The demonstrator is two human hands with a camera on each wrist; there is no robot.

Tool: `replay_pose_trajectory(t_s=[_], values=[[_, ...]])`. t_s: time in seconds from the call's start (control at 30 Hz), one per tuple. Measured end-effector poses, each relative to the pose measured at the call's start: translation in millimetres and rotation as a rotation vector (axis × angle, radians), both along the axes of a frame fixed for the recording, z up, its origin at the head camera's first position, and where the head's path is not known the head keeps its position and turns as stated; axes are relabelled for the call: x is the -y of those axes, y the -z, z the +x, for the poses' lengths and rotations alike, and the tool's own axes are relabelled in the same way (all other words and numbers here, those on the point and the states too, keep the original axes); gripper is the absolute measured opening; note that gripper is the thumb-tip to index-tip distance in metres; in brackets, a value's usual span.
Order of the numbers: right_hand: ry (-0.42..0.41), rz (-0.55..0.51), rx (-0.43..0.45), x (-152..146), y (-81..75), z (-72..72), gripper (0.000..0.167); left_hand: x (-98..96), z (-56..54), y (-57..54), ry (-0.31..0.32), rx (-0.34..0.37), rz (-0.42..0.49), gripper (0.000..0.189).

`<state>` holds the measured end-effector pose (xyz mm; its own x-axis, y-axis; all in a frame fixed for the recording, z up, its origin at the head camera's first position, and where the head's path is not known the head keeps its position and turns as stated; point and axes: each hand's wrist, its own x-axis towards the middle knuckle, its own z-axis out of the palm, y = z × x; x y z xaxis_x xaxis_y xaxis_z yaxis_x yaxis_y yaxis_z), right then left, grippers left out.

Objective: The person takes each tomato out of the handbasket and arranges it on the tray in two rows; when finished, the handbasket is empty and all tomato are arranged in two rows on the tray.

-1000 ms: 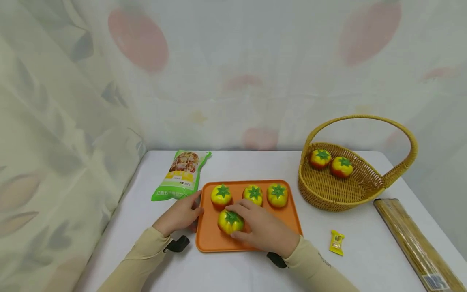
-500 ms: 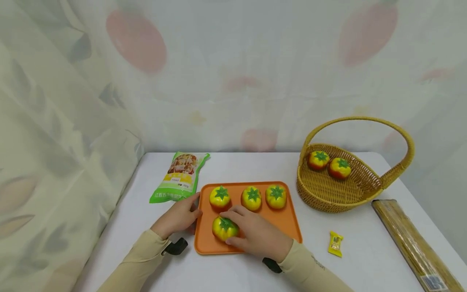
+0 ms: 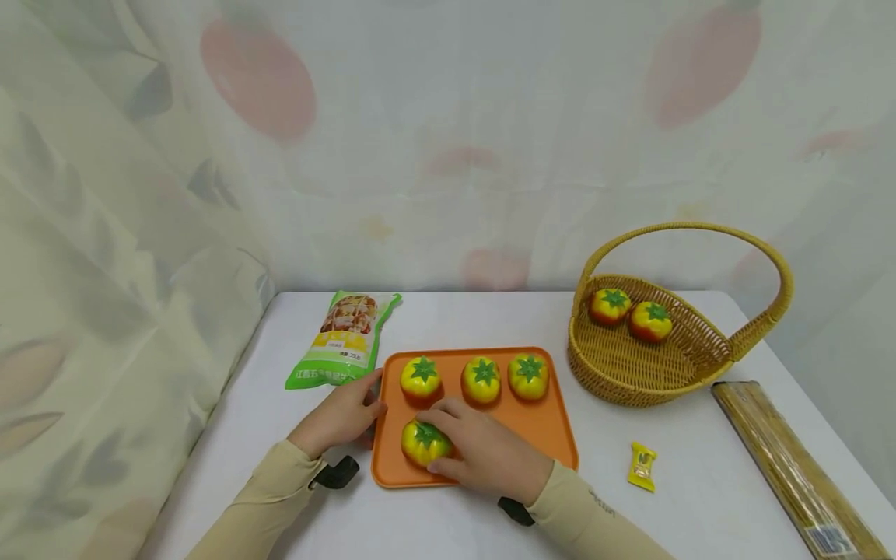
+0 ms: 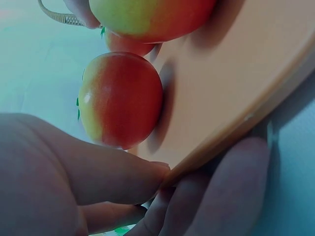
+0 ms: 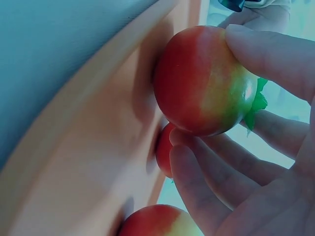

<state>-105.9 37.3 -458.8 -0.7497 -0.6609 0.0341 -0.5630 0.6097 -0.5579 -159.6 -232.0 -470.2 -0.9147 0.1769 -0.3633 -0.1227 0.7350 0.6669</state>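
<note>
In the head view my right hand grips a yellow-and-red tomato with a green leafy top, at the near left of the orange tray. The right wrist view shows the thumb on one side of that tomato and curled fingers on the other. My left hand pinches the tray's left rim; in the left wrist view its thumb lies on the rim, with fingers below. Along the tray's far side sit a left tomato, a middle tomato and a right tomato.
A wicker basket with a tall handle stands at the right, holding two tomatoes. A green-and-white food packet lies behind my left hand. To the right are a small yellow wrapped candy and a long plastic-wrapped bundle.
My right hand has moved the gripped tomato left and slightly nearer on the tray. The left hand has stayed at the tray's rim. The whole view has shifted slightly.
</note>
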Motion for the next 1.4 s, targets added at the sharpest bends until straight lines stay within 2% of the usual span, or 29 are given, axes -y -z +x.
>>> replay_pose_trajectory(t_s=[0.37,0.9,1.2,1.4], values=[[-0.003,0.011,-0.021,2.4,1.5,0.8,0.055,0.4,-1.1,0.1,0.019,-0.005,0.009,0.07],[0.011,0.01,0.013,1.0,-3.9,0.1,0.061,1.0,-1.4,2.2,-0.001,0.008,0.019,0.071],[0.008,-0.007,-0.002,-7.4,-4.6,-1.1,0.06,-3.4,-2.9,2.3,0.011,0.01,0.029,0.072],[0.001,-0.015,-0.024,-12.6,-13.7,-4.0,0.064,2.1,-2.5,5.6,0.02,0.005,-0.005,0.073]])
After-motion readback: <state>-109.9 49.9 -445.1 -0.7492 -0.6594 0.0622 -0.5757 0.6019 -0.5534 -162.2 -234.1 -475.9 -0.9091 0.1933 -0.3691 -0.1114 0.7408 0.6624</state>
